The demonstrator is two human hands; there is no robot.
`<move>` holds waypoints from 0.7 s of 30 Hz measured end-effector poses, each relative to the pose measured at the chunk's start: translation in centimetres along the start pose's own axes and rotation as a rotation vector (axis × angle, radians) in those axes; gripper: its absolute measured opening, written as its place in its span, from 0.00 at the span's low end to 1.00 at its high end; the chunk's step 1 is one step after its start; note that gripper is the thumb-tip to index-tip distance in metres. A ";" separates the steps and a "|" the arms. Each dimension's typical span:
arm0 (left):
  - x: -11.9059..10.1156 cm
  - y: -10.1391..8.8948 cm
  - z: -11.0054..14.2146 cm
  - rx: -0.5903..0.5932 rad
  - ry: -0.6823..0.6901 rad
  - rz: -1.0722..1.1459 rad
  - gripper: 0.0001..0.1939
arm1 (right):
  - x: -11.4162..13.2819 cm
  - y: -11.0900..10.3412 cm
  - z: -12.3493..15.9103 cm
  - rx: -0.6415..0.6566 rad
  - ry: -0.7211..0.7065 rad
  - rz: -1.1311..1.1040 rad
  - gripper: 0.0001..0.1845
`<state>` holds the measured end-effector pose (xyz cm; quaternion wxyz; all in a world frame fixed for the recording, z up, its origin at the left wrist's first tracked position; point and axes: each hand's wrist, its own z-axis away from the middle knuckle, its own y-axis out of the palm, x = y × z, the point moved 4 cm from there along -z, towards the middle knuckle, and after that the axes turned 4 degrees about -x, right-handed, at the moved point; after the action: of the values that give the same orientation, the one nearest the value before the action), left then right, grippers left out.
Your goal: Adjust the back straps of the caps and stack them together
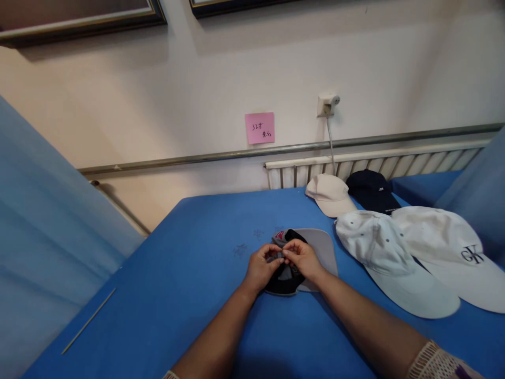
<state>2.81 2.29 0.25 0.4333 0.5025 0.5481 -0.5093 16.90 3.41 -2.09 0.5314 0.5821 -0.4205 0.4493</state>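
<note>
A grey baseball cap (321, 247) lies on the blue-covered table, its brim pointing right and its dark inside partly showing. My left hand (261, 267) pinches a small part of the cap at its back opening. From the other side my right hand (303, 259) pinches close by, the fingertips of both hands nearly meeting. The exact piece between the fingertips is too small and covered to make out; a bit of strap and a small metal-looking piece show beneath the hands. A pink mark sits on the cap's far side.
To the right lie a beige cap (330, 193), a navy cap (371, 189), a pale mint cap (389, 258) and a white cap (442, 237). A thin stick (89, 321) rests at the left. Behind the blue table (197, 252) are a radiator (300, 171) and a rail (221, 156).
</note>
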 end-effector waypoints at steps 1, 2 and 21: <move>-0.1 0.0 0.0 0.002 -0.016 0.020 0.14 | 0.1 0.0 0.0 -0.012 -0.006 0.014 0.19; -0.1 0.1 0.1 0.010 -0.034 0.043 0.15 | 0.1 -0.1 0.0 -0.024 -0.014 0.032 0.18; -2.4 -0.9 0.1 0.105 0.277 -0.416 0.03 | 0.1 0.4 1.1 0.016 -0.203 0.413 0.20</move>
<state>2.22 1.90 2.75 0.2132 0.4656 0.6668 -0.5414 16.63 2.30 -1.90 0.3783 0.5303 -0.5786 0.4909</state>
